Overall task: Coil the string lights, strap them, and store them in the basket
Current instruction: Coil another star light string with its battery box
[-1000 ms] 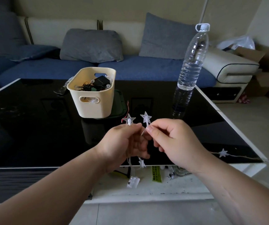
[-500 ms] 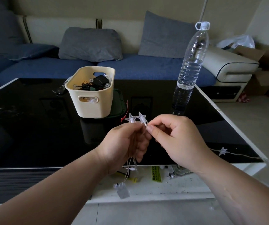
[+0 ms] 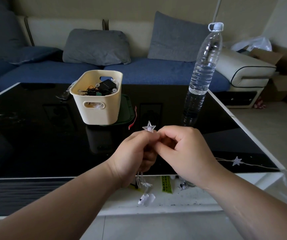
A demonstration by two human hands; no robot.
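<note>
Black glass surface [image 3: 35, 139]: fills the middle of the frame, white-edged, with a blue sofa [image 3: 148, 70] behind it across the top.
Cream basket [image 3: 102, 111]: stands on the surface, upper middle-left, on a dark green mat [image 3: 127, 108]; dark cords, a black box and small clear bulbs lie inside.
Clear string lights [image 3: 149, 127]: held at the centre of the frame, above the near part of the surface. One star sticks up over the two hands, thin wire loops hang below them, and a small clear battery case [image 3: 146, 199] dangles lowest, in front of the white near edge.
Loose tail: wire lies on the surface at lower right, carrying a second star [image 3: 236, 161] close to the corner.
Bare left hand [image 3: 132, 156]: fingers [image 3: 149, 160] curled round the gathered loops, just under the upright star.
Bare right hand [image 3: 182, 153]: touching the left; thumb and forefinger pinch the wire beside the star, the other fingers curled in.
Clear water bottle [image 3: 203, 66]: upright at upper right, near the far right edge, well apart from the basket.
Thin red strip [image 3: 133, 120]: on the surface between basket and hands.
</note>
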